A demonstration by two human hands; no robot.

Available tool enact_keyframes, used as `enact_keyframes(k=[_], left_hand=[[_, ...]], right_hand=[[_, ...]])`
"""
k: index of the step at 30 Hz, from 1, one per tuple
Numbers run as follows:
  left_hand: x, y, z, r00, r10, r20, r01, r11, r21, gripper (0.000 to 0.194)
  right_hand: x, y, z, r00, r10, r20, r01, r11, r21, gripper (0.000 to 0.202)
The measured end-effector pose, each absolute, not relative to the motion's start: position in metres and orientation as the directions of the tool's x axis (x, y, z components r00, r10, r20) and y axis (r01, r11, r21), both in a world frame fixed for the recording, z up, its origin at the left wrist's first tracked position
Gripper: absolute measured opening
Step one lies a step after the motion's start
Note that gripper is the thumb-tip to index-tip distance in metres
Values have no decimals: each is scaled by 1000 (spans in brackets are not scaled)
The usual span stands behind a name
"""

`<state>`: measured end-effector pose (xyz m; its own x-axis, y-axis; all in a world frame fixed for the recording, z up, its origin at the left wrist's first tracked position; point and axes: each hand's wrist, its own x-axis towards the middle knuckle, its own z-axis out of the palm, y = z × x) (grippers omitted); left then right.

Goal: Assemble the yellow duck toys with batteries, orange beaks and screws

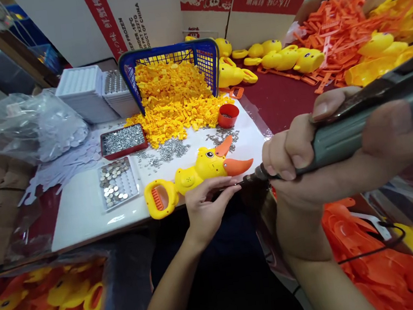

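Steadying a gray-green power driver [342,139] in the right hand [314,187], a person is aiming its bit [252,178] toward the left hand [207,209]. The right fingers are wrapping the driver's barrel, probably for a firm hold, while the left thumb and forefinger are pinching narrow at the bit's end, seemingly guiding it; anything smaller between them is too fine to make out. A yellow duck-shaped toy [204,167] is lying on the white tabletop [74,210] just beyond the left hand, its orange bill gaping to the right; whether the hand is touching it, one cannot tell. Behind, a blue basket [168,49] is facing its mouth toward the person, small yellow pieces [171,109] spreading out of it, likely for easy reach. To the left, a maroon tray [126,151] is holding tiny metal parts and a white tray [122,204] silver discs, apparently keeping them from mixing.
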<state>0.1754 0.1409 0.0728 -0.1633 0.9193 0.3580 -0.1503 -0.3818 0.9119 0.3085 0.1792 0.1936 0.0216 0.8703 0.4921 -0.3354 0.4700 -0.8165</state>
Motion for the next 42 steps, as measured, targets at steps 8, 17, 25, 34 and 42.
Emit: enact_keyframes(k=[8,17,25,34,42], left_hand=[[164,155,67,21,761,648,333,-617,713,35],[158,179,70,226,871,436,934,-321,158,81],[162,168,59,186,780,597,889,-393,236,68],[165,166,55,119,813,570,846,-384,370,71],[166,167,55,129,757,640,872,-393,290,75]], right_hand=[[301,181,189,103,885,454,-410,453,-792,16],[284,205,181,361,817,449,-295,557,-776,26],[265,227,178,404,811,424,-198,530,-825,40],[257,230,174,384,811,442,-119,518,-847,40],[253,225,168,304,854,422,-7,444,-896,36]])
